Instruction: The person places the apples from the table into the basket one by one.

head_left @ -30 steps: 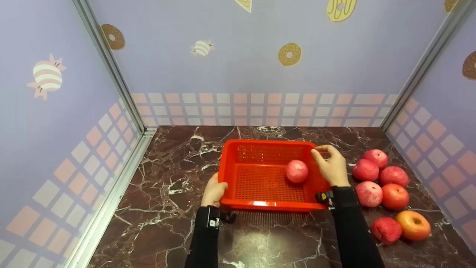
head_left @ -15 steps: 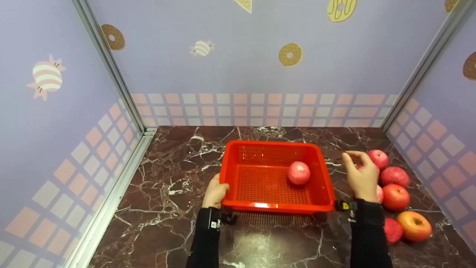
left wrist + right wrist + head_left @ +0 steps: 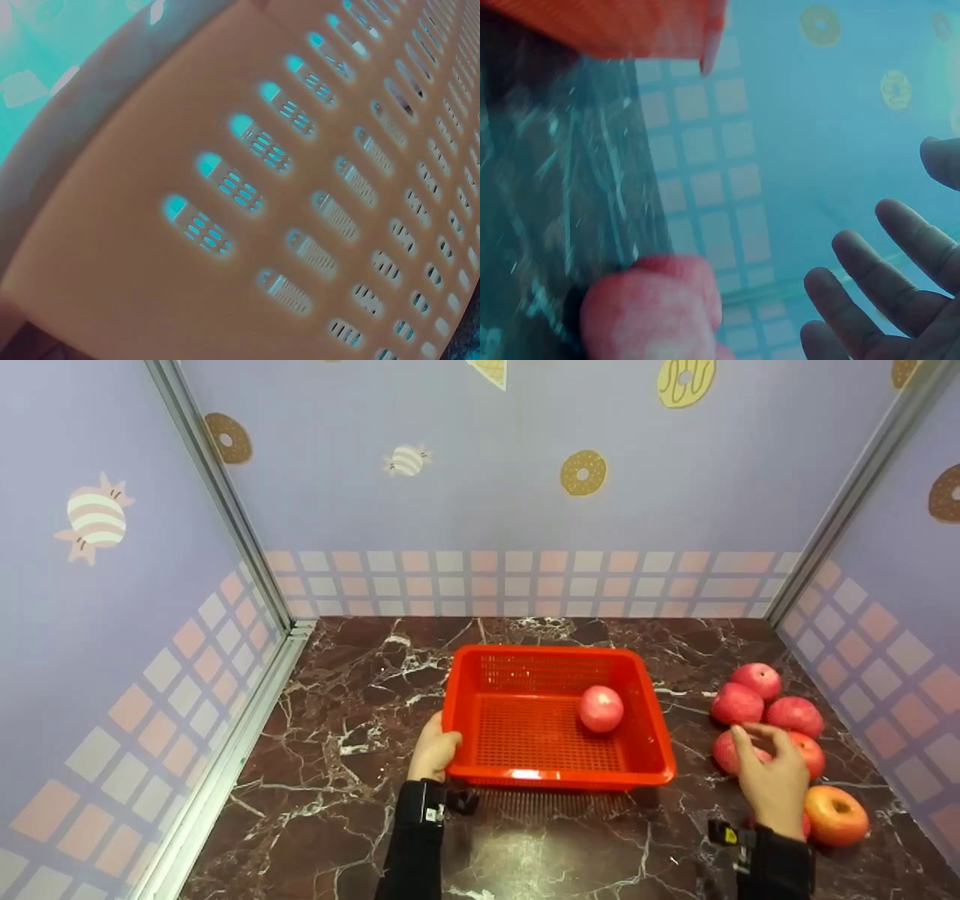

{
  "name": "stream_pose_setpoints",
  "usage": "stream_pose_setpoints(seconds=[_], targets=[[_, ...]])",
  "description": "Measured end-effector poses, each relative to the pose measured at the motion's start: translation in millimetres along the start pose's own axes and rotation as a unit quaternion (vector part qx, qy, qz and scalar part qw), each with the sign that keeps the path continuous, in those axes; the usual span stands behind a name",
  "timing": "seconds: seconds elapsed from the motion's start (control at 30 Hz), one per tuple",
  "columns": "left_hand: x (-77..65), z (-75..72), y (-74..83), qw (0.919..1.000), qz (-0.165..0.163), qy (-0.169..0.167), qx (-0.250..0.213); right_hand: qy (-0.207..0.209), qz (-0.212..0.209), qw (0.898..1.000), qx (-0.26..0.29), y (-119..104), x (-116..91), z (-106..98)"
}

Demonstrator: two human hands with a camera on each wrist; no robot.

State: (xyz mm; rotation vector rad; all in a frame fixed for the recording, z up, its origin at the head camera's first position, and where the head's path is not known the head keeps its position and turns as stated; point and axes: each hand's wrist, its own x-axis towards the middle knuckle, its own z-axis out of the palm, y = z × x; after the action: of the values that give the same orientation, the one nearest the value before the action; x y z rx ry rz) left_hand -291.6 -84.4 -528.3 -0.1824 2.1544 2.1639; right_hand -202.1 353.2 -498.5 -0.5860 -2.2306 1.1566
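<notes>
Glossy perforated plastic basket (image 3: 551,775); polished marble-look tabletop (image 3: 360,825); matt cloth sleeves (image 3: 411,847).

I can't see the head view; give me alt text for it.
A person's left hand grips the left edge of a red basket holding one apple. The right hand, holding nothing, hovers by loose apples at right, on a dark marbled tabletop.

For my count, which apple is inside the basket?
The pinkish-red apple in the right half of the red plastic basket; the other visible apples lie outside, on the table.
</notes>
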Motion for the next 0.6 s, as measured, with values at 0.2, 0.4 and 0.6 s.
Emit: stream_pose_setpoints(seconds=[0.2,0.4,0.6], targets=[[3.9,-0.9,-2.5,1.0000,-0.003,0.003,0.001,0.003,0.021,0.999,-0.038,19.9,-9.1,-14.2],[3.5,-0.8,-4.4,1.0000,-0.002,0.001,-0.003,0.005,0.045,0.997,-0.070,40.2,-14.4,-24.9],[2.8,-0.9,-3.9,1.0000,-0.001,-0.004,-0.008,-0.028,0.083,0.991,-0.105,56.9,-17.3,-26.1]])
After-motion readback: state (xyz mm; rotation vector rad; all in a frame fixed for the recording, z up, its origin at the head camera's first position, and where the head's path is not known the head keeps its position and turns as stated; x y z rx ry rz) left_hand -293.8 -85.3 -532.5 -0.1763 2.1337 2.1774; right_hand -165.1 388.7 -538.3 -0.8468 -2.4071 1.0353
